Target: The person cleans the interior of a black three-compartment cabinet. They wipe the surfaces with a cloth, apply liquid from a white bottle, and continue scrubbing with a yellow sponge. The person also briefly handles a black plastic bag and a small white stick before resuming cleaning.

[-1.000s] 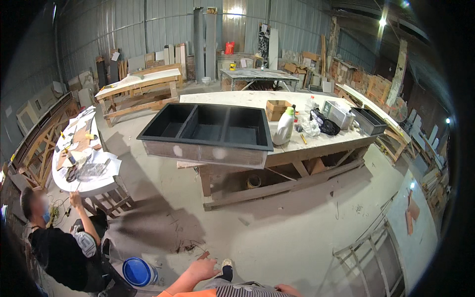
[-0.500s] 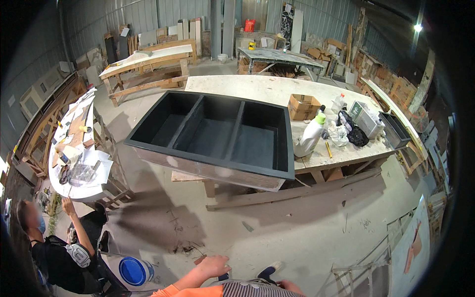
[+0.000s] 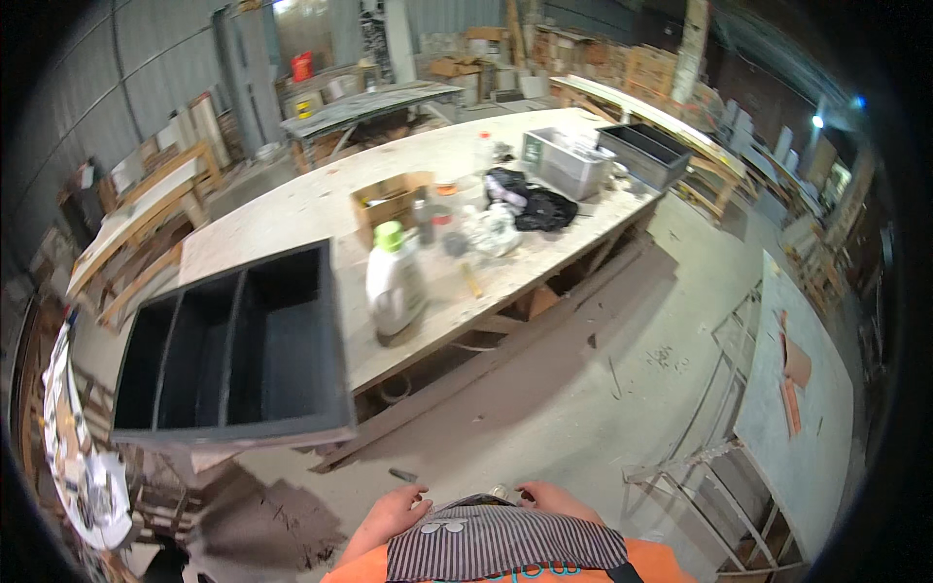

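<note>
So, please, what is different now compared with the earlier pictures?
The view has turned right: the black three-compartment tub appears farther left, and the blue bucket is out of view. The right hand, barely visible before, now shows more clearly in front of the body. Nothing was visibly taken or released. The tub stays at the left end of the pale workbench, beside the green-capped bottle.

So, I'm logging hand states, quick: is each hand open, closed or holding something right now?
Left hand: open, fingers loosely bent, nothing seen in it.
Right hand: open or closed can't be told; no held thing shows.
</note>
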Tool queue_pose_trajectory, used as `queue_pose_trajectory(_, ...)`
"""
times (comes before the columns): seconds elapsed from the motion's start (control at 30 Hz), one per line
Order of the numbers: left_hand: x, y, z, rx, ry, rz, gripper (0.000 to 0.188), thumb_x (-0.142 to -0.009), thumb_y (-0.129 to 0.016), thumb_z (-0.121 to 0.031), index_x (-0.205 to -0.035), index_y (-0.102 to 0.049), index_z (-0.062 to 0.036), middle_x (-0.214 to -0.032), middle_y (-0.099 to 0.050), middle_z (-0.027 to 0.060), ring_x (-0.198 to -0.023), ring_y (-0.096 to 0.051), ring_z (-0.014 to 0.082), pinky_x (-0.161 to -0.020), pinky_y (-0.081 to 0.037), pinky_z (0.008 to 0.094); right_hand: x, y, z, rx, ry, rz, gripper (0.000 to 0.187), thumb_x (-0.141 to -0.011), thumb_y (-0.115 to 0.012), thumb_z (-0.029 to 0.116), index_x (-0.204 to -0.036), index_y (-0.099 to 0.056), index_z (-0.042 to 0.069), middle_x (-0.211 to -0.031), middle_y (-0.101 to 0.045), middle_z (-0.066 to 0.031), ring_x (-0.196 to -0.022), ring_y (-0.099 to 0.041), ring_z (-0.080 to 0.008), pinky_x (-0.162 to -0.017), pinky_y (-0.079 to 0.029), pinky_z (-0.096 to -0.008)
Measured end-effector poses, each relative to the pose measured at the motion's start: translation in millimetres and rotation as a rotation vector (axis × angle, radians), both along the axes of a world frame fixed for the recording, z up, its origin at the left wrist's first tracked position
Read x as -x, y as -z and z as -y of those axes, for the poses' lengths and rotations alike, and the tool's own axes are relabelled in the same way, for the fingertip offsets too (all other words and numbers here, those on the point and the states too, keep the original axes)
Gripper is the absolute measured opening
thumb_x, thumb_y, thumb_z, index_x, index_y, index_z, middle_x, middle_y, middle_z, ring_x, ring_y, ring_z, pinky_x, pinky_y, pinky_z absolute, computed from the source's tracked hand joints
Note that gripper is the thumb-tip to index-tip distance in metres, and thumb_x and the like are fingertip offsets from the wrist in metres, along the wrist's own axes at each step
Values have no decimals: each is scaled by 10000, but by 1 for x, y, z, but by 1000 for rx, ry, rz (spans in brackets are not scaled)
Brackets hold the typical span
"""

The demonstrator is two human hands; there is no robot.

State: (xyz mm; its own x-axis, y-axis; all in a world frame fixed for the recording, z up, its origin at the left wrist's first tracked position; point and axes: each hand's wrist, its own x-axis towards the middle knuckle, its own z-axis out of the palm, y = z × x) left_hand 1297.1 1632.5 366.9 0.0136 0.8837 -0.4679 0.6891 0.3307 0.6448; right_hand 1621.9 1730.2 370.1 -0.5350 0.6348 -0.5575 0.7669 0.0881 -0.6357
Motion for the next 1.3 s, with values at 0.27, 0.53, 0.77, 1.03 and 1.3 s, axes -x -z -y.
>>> queue_pose_trajectory(0.27, -94, -16, -174, -118, 182, 158, 407, -954, -608, -340, -1226, -636, -40, -1111, -689, 182, -1037, -661, 339, -896, -523, 416, -92, 16, -99, 57, 170, 22, 480, -943, -598, 308, -1306, -593, -6, -1172, -683, -222, -1108, -647, -358, -941, -510, -422)
queue_pose_trajectory(0.53, -155, 17, -356, -126, 343, 166, 309, -950, -603, -327, -1054, -680, -46, -982, -688, 165, -916, -672, 328, -803, -529, 418, -165, 74, -192, 198, 382, 46, 490, -954, -578, 330, -1320, -588, 5, -1164, -688, -205, -1109, -643, -330, -947, -503, -388)
queue_pose_trajectory(0.77, -214, 17, -550, -167, 390, 99, 345, -932, -603, -351, -980, -659, -14, -942, -655, 215, -906, -629, 407, -786, -507, 466, -211, 46, -340, 87, 536, 78, 485, -943, -615, 279, -1326, -579, -15, -1126, -691, -193, -1060, -663, -294, -932, -511, -360)
queue_pose_trajectory(1.03, -247, 17, -686, -304, 360, 223, 243, -944, -634, -239, -991, -647, -2, -868, -645, 154, -786, -633, 276, -705, -503, 372, -217, 8, -500, 4, 621, -198, 389, -956, -579, 261, -1242, -631, 3, -1159, -674, -203, -1067, -652, -339, -932, -509, -403)
queue_pose_trajectory(1.3, -248, 9, -699, -94, -137, 321, 220, -944, -651, -207, -990, -652, 8, -849, -659, 125, -771, -636, 200, -701, -506, 324, -234, 28, -681, -416, 255, -208, 271, -934, -594, 206, -1128, -678, 35, -1083, -678, -191, -1047, -618, -390, -905, -504, -450)
